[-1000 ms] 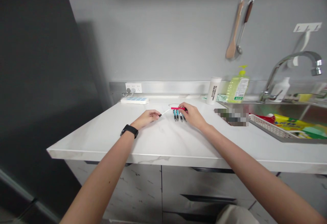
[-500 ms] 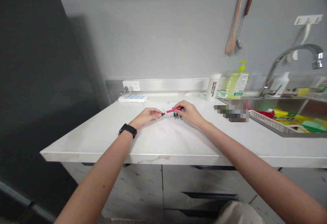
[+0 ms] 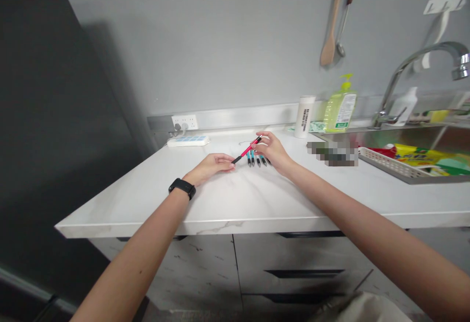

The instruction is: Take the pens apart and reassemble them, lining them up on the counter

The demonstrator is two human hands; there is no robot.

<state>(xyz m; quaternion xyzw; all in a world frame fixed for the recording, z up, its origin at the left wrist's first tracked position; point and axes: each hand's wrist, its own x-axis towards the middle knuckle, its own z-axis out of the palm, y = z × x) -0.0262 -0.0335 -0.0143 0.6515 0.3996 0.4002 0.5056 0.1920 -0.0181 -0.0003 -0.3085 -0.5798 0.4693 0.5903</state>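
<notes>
A red pen [image 3: 247,150] with a black grip slants up to the right between my two hands, above the counter. My left hand [image 3: 213,166], with a black watch on the wrist, pinches its lower black end. The fingers of my right hand [image 3: 270,149] are closed on its upper end. Beneath and beside the right hand, several blue-and-black pens [image 3: 252,158] lie side by side on the white counter [image 3: 220,199], their tips toward me. The right hand partly covers those pens.
A power strip [image 3: 188,141] lies at the back left under a wall socket [image 3: 184,122]. Back right stand a white canister [image 3: 304,116] and a green soap bottle [image 3: 340,106]. The sink with its faucet [image 3: 414,57] and a perforated tray [image 3: 389,164] is on the right.
The red pen has turned from nearly level to a steeper slant, its right end raised with my right hand. More of the blue-and-black pens show now. The view has shifted slightly.
</notes>
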